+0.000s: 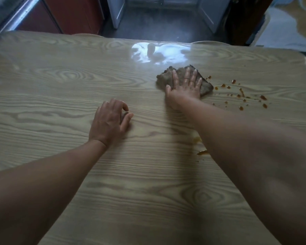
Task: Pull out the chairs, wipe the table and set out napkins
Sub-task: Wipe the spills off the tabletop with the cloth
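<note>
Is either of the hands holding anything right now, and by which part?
Nothing is gripped. The right hand presses flat on the middle of the brown cloth; the left hand rests on the table, holding nothing.

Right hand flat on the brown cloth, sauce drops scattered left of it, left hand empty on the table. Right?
No: the head view shows the sauce drops scattered right of the brown cloth, not left. The right hand flat on it and the left hand empty on the table both hold.

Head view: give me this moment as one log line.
step: wipe table | right hand: flat on brown cloth | left hand: empty, on table | orange drops: unwiped beside cloth
</note>
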Motion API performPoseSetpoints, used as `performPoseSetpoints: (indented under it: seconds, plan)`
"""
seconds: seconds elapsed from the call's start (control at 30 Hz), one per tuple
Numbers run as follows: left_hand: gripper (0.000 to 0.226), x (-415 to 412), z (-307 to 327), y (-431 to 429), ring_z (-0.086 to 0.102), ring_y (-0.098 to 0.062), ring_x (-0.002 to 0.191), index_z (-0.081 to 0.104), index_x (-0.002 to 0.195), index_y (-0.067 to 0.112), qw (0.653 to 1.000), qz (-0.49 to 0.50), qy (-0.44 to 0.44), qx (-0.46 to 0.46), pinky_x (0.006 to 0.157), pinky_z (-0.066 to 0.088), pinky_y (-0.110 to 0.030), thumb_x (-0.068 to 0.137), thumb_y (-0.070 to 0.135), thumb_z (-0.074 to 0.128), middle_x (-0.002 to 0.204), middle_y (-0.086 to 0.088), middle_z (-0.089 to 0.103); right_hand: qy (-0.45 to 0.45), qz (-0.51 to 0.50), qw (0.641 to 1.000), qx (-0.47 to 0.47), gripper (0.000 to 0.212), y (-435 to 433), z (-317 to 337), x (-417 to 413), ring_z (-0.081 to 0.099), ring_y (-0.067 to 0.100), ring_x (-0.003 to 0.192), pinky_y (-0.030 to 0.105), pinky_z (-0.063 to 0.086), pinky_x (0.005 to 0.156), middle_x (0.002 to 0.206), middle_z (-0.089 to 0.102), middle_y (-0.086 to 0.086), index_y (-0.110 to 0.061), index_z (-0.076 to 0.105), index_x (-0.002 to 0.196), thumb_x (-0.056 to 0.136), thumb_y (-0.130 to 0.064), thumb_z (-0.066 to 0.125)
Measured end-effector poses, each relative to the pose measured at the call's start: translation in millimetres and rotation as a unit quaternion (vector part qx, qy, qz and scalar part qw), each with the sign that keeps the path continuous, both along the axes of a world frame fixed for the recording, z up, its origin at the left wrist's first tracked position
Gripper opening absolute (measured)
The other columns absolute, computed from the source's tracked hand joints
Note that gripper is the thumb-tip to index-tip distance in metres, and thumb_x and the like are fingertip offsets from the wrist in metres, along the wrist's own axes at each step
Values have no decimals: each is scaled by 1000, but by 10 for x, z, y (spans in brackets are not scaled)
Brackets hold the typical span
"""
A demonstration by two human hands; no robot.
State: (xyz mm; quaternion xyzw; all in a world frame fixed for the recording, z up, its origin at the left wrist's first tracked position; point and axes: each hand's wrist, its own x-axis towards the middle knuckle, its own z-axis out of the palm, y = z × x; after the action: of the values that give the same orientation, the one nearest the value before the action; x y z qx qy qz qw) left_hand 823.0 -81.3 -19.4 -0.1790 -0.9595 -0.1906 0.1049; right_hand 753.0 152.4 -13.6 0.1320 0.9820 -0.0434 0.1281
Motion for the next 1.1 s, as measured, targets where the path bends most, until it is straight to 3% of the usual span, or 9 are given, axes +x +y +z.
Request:
performPoseSetpoints:
  seconds: [0.33, 0.53, 0.63, 0.73, 0.8, 0.93, 1.0, 1.1]
  plan:
    - [19, 45, 18, -8, 52, -34, 90, 60, 96, 11, 999, 13, -19, 26, 82, 37, -44, 90, 28, 62, 89, -12, 56, -4, 33, 999, -22, 65, -121, 55, 1044, -31, 35, 143, 53, -17, 116, 156, -31, 16, -30, -16, 152, 99, -49, 17]
    - [31, 124, 4, 415, 48, -39, 113, 59, 104, 5, 975, 185, -73, 97, 96, 32, -44, 96, 34, 50, 115, -21, 57, 3, 104, 994, -20, 67, -299, 22, 1665, -29, 34, 144, 53, -16, 116, 157, -29, 15, -32, -11, 153, 99, -52, 22]
    - [31, 182, 32, 806, 50, -38, 111, 58, 105, 1, 969, 156, -87, 172, 93, 33, -41, 97, 29, 49, 113, -24, 59, -4, 162, 987, -4, 67, -196, 44, 1910, -29, 33, 144, 52, -14, 117, 157, -29, 14, -33, -12, 153, 99, -53, 22]
    - [30, 227, -1, 956, 51, -37, 109, 60, 102, 3, 973, 134, -80, 169, 92, 35, -41, 97, 31, 48, 111, -21, 61, -21, 197, 980, 8, 67, -46, 101, 2086, -27, 31, 145, 50, -11, 119, 159, -27, 12, -32, -12, 154, 100, -52, 22]
    - [30, 239, -46, 957, 51, -36, 108, 60, 98, 5, 978, 128, -60, 154, 92, 34, -42, 97, 32, 47, 110, -18, 62, -34, 187, 982, 3, 66, -35, 151, 2122, -25, 31, 146, 52, -11, 118, 160, -23, 12, -31, -6, 155, 100, -52, 22]
    - [31, 239, -96, 985, 51, -35, 108, 60, 96, 7, 985, 119, -41, 120, 91, 33, -42, 98, 34, 45, 110, -15, 62, 37, 61, 993, -97, 59, -280, 170, 2037, -8, 34, 150, 53, -6, 119, 164, 1, 11, -22, 28, 149, 100, -54, 19]
    - [31, 232, -101, 988, 50, -35, 108, 60, 95, 8, 986, 117, -40, 110, 91, 33, -43, 98, 35, 45, 110, -15, 61, 74, 32, 994, -77, 53, -386, 67, 2048, -9, 34, 150, 52, -7, 120, 164, 0, 9, -23, 27, 149, 102, -47, 21]
    - [31, 232, -110, 985, 51, -35, 105, 60, 94, 8, 987, 115, -34, 104, 89, 33, -42, 98, 35, 45, 108, -15, 61, 92, 52, 994, -12, 56, -369, -116, 2108, -20, 32, 148, 51, -9, 119, 163, -13, 7, -29, 8, 155, 103, -43, 22]
